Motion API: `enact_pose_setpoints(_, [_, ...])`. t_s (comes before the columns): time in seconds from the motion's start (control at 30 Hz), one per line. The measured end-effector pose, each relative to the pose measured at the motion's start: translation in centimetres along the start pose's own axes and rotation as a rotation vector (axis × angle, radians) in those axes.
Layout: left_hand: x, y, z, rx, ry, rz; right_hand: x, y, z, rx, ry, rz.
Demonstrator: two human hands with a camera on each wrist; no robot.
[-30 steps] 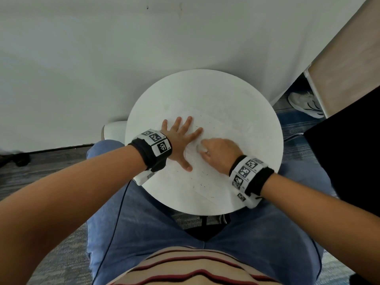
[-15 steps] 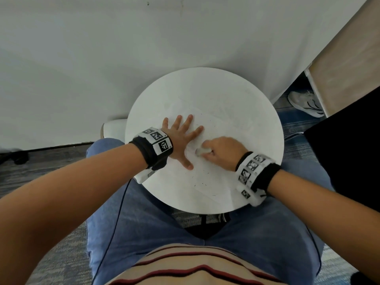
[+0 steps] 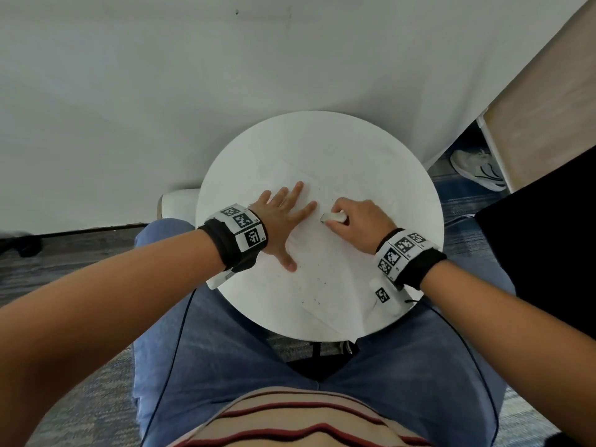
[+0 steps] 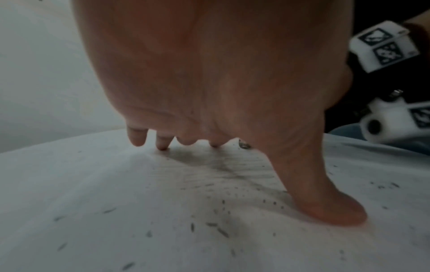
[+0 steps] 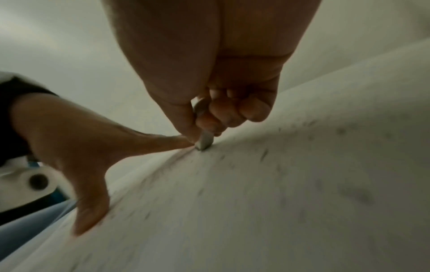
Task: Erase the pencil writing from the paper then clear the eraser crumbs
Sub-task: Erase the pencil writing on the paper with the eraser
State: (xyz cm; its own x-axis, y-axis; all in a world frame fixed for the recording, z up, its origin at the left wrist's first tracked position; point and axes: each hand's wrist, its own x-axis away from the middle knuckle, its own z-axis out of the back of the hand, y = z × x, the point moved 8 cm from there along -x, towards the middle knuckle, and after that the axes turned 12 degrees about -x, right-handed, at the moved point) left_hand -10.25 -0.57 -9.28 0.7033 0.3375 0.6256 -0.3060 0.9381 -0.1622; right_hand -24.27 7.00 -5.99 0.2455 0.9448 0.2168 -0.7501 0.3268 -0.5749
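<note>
White sheet of paper (image 3: pixel 325 272), lying skewed across the near half of a round white table (image 3: pixel 371 156), one corner poking past the near rim. Surface thin, matte and slightly rippled near the fingers. Faint grey pencil writing (image 4: pixel 223 165) smeared in fine parallel streaks beneath the left palm, no letters legible. Dark eraser crumbs (image 4: pixel 218 230) scattered over the sheet: short, thin rolled slivers, thickest near the left thumb, sparser toward the near corner.

Small white eraser (image 3: pixel 333 217), blocky with a rounded end, greyed at its working tip, pressed onto the paper near the sheet's middle, just beside the left index fingertip. Pinched in the right hand (image 3: pixel 361 222), thumb on one side and curled fingers on the other, knuckles up.

Left hand (image 3: pixel 283 221) flat on the sheet, fingers straight and fanned, thumb splayed toward the body, pressing down and gripping nothing.

Black wristbands with white blocks of black-and-white square markers on both wrists. Blue jeans and a striped top below the table. Plain white wall behind, grey carpet, a white shoe (image 3: pixel 477 169) at the right.
</note>
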Motion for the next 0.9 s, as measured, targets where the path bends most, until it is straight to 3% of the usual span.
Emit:
enact_pose_setpoints(0.17, [-0.5,-0.4,-0.6,0.023,-0.041,0.03,2.1,-3.2,-4.5,0.109,-0.25,0.136])
enact_pose_setpoints(0.37, [-0.5,-0.4,-0.6,0.043,-0.044,0.044,0.2,-1.2,-0.8,0.229,-0.016,0.034])
enact_pose_setpoints(0.53, [-0.3,-0.2,-0.5,0.015,-0.047,0.038,3.7,-4.6,-5.6,0.188,-0.322,0.16])
enact_pose_setpoints(0.7, [-0.5,-0.4,-0.5,0.047,-0.049,0.055,0.4,-1.0,-0.3,0.23,-0.025,0.028])
enact_pose_setpoints(0.77, [-0.5,-0.4,-0.5,0.041,-0.05,0.051,2.0,-2.4,-2.4,0.238,-0.115,0.081])
enact_pose_setpoints(0.83, [-0.4,-0.3,-0.5,0.022,-0.055,0.047,4.3,-4.3,-5.3,0.218,-0.308,0.163])
enact_pose_setpoints(0.9, [-0.5,-0.3,-0.6,0.012,-0.052,0.049,4.1,-4.2,-5.4,0.218,-0.362,0.176])
